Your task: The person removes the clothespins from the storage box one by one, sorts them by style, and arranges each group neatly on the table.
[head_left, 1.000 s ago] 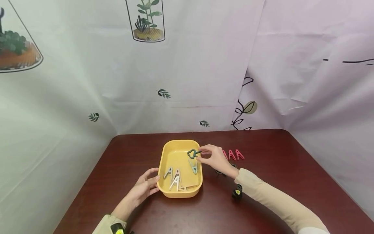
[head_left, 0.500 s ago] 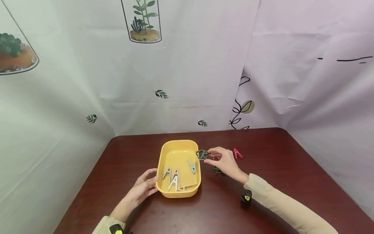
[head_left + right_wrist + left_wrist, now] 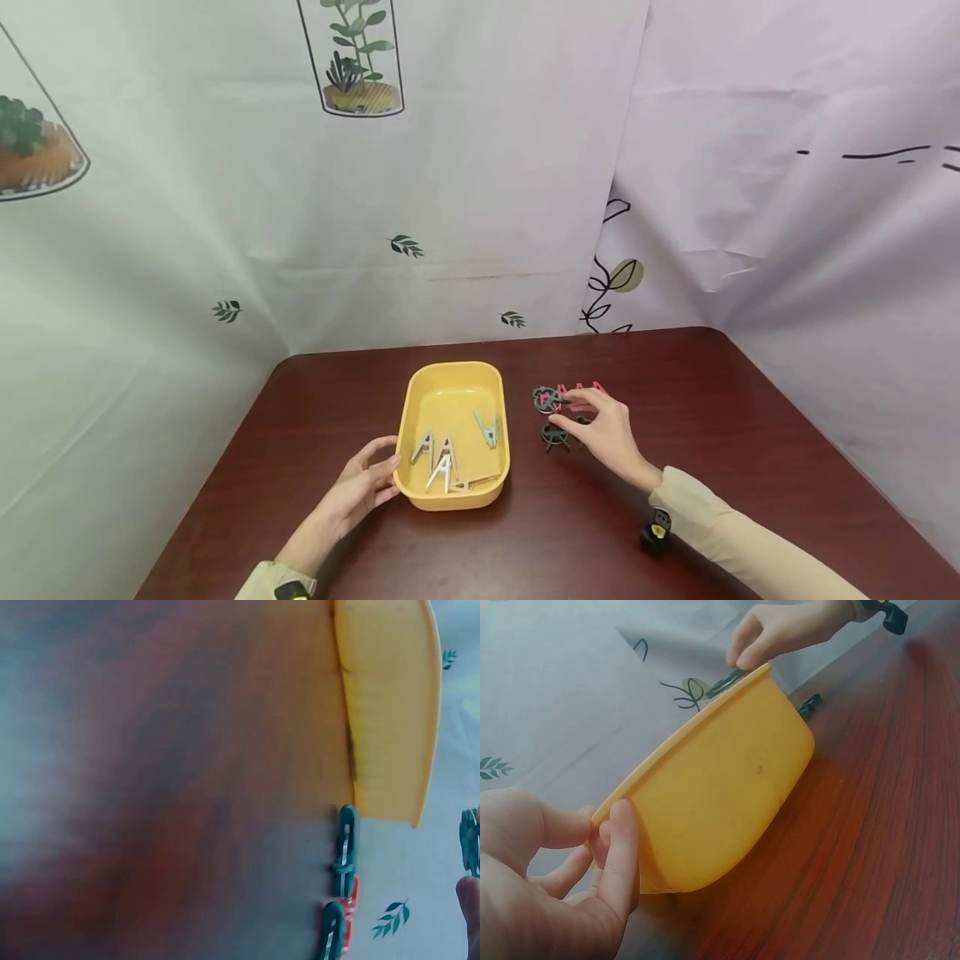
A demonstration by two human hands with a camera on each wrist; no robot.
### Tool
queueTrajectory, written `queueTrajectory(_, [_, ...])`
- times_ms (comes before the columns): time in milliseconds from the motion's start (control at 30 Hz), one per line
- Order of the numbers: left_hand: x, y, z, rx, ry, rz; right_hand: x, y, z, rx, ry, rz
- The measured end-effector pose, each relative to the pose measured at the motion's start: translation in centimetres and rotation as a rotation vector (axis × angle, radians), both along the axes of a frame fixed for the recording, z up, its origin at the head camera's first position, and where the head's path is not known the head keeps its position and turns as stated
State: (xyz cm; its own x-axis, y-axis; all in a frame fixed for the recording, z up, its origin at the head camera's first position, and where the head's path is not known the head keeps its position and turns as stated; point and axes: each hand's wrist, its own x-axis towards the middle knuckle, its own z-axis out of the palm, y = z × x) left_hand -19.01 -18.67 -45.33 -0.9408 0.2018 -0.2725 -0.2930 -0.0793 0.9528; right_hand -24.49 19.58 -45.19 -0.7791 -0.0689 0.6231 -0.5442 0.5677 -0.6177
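My left hand (image 3: 352,496) grips the left rim of a yellow plastic tub (image 3: 453,402), thumb on top and fingers outside, as the left wrist view also shows. Inside lie several pale clothespins, among them a mint-green clothespin (image 3: 487,431) and a white clothespin (image 3: 440,472). To the right of the tub, my right hand (image 3: 611,429) pinches a dark green plant clip (image 3: 547,400) between thumb and fingers, held above the table. At the edge of the right wrist view, that clip shows beside a fingertip.
Another green plant clip (image 3: 555,434) lies on the dark red table (image 3: 360,375) below the right hand, with one more partly hidden behind it. Several pink clothespins (image 3: 597,387) lie beyond the fingers. A patterned white cloth (image 3: 450,183) hangs around the table.
My right hand has moved right with the green plant clip, from over the tub to above the table by the other clips. The left hand still holds the tub.
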Motion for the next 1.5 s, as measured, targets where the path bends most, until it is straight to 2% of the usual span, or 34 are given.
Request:
queueTrajectory(300, [0.1,-0.1,0.2,0.02,0.009,0.0,0.9,1.9,-0.2,-0.013,-0.013,-0.124])
queueTrajectory(633, [0.0,-0.5,0.0,0.031,0.016,-0.005,1.3,4.0,-0.6,-0.055,-0.113,-0.25])
queueTrajectory(900, [0.1,-0.5,0.0,0.027,0.001,0.003,1.5,5.6,-1.1,-0.007,-0.225,-0.278])
queueTrajectory(1267, [0.0,-0.3,0.0,0.03,-0.002,-0.011,1.1,7.0,-1.5,0.077,-0.29,-0.354])
queueTrajectory(1500, [0.0,0.0,0.1,0.028,-0.008,-0.025,1.2,7.4,-1.7,0.134,-0.392,-0.334])
